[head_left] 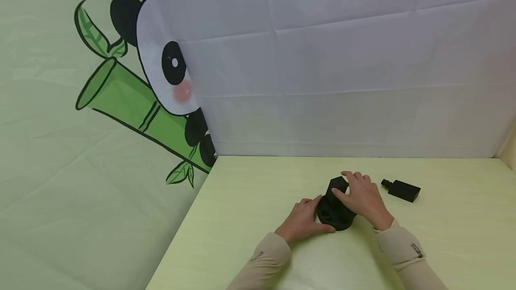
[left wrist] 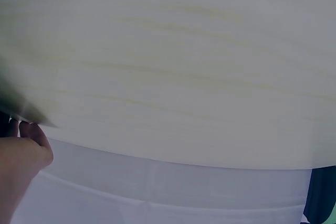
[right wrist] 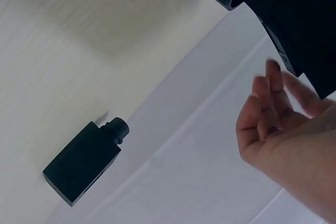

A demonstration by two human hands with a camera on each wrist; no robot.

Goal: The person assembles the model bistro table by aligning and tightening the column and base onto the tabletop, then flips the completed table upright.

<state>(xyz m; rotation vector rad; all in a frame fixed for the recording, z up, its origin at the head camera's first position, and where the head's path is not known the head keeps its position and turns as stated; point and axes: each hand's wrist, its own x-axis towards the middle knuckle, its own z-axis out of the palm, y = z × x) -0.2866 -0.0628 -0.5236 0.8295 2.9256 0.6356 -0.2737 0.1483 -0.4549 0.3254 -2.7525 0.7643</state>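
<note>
A round black base (head_left: 340,223) with a ring-shaped hole in its top rests on the table. My left hand (head_left: 301,221) holds it from the left, thumb along its near edge and fingertips at its far side. A black block with a six-sided top (head_left: 338,184) rises from the base, tilted. My right hand (head_left: 363,195) grips this block between thumb and fingers. Whether the block is joined to the base, I cannot tell. In the right wrist view, dark parts (right wrist: 294,19) loom over the right hand's fingers. Only part of the left hand (left wrist: 23,161) shows in the left wrist view.
A second black block with a narrow round neck (head_left: 403,190) lies on its side right of my right hand, also seen in the right wrist view. The pale yellow table (head_left: 242,191) meets a white cloth wall (head_left: 342,120) behind. A green panda-print curtain (head_left: 60,169) hangs left.
</note>
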